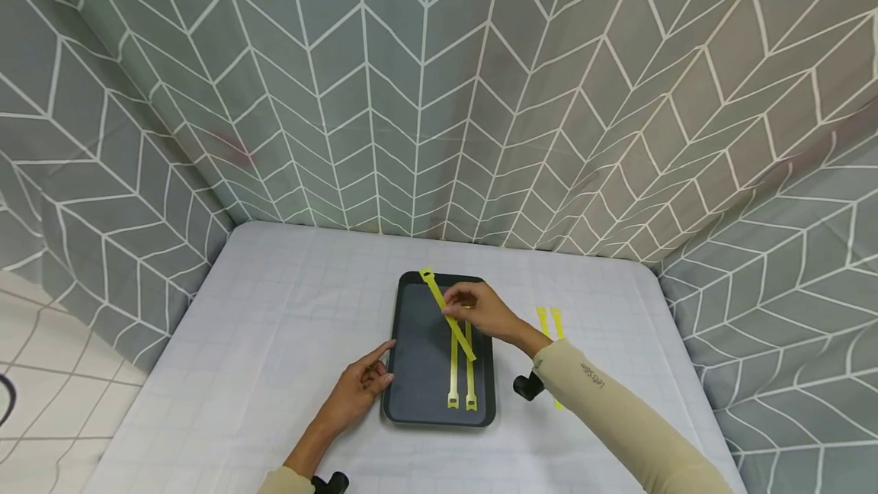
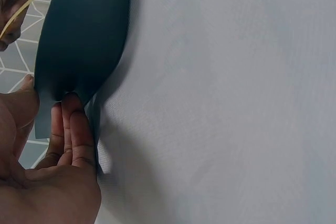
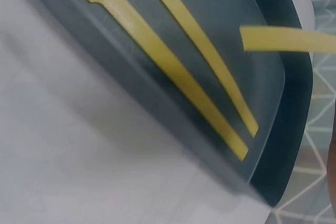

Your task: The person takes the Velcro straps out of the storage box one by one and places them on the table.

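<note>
My right hand (image 1: 483, 311) pinches a yellow strap-like cable tie (image 1: 463, 340) above the dark grey tray (image 1: 417, 357). The tie slants, its slotted head toward the far edge; its loose end shows in the right wrist view over the tray. Two more yellow cable ties, a left one (image 1: 453, 381) and a right one (image 1: 470, 380), lie side by side in the tray's right half, slotted heads toward the near edge. Along the tray's left side, my left hand (image 1: 353, 396) touches the outer wall (image 2: 86, 24) with extended fingers, seen closely in the left wrist view.
On the white-covered table (image 1: 274, 326), right of the tray, lie further yellow cable ties (image 1: 556, 319), partly hidden by the right forearm. A patterned grey curtain (image 1: 411, 97) surrounds the table's back and sides. Black wrist cameras (image 1: 528, 386) stick out beneath the wrists.
</note>
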